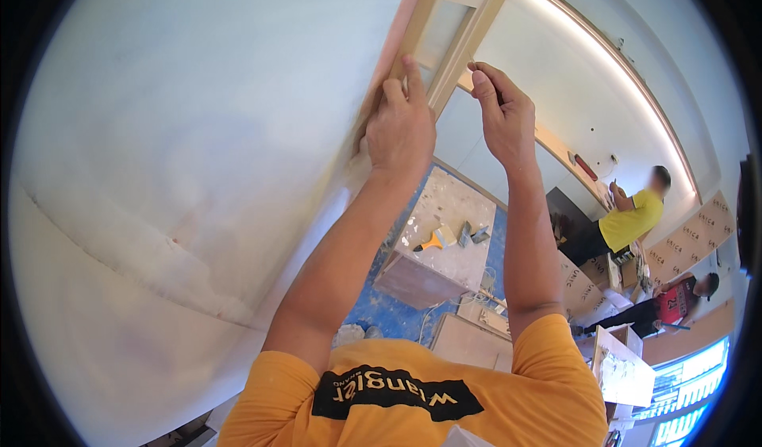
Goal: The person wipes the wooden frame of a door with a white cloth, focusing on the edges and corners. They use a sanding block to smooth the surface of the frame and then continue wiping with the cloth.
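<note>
A pale wooden frame [448,58] with cross-pieces runs up beside the white wall [182,114]. My left hand [401,130] presses against its lower left edge, the index finger stretched upward on the wood and another finger bent. The left thumb is mostly hidden. Just to the right of the frame, my right hand [508,118] is closed in a pinch, thumb against the curled fingers. Its fingertips are close to the frame's right edge. Whatever lies between them is too small to make out.
Below my arms stands a spattered box-like stand [432,268] holding a yellow-handled paintbrush [436,238] and scrapers [472,234]. Boards [472,344] lie on the blue floor. A lit recess and ledge are at right, with a person in yellow [631,221] and another in red [679,304].
</note>
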A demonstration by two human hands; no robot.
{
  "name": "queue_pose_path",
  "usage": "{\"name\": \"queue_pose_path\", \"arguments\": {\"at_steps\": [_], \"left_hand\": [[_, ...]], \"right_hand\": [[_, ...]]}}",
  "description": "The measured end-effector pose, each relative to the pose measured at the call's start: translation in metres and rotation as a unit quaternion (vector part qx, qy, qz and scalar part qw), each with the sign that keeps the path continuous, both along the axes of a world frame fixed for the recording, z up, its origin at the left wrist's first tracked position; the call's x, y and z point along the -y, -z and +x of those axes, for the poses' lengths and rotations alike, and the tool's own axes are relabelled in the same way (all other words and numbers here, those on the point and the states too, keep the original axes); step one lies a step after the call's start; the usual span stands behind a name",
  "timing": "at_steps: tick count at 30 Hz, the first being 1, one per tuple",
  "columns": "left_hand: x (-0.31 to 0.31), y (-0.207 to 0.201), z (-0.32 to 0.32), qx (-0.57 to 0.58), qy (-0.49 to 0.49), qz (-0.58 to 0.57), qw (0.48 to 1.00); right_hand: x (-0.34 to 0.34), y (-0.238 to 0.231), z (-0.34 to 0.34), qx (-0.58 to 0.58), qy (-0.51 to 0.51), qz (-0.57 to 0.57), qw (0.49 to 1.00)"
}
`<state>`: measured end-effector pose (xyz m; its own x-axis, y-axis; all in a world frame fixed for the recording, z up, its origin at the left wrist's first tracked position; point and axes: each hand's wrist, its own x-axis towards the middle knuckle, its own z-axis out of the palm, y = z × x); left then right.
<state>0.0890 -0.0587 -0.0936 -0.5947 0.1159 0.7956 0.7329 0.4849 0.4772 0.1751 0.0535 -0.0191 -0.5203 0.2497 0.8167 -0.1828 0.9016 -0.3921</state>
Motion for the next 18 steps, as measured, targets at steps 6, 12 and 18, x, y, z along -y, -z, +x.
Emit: {"name": "queue_pose_path", "arguments": {"at_steps": [6, 12, 18], "left_hand": [[0.006, 0.06, 0.013, 0.074, 0.025, -0.055, 0.995], [0.012, 0.171, 0.029, 0.097, 0.005, -0.102, 0.99], [0.017, 0.246, 0.043, 0.171, 0.023, -0.151, 0.973]], "right_hand": [[-0.006, 0.019, -0.001, 0.029, -0.01, -0.014, 0.999], [-0.004, 0.045, -0.002, 0.079, -0.008, -0.014, 0.997], [-0.001, 0.075, -0.002, 0.14, -0.021, -0.042, 0.989]]}}
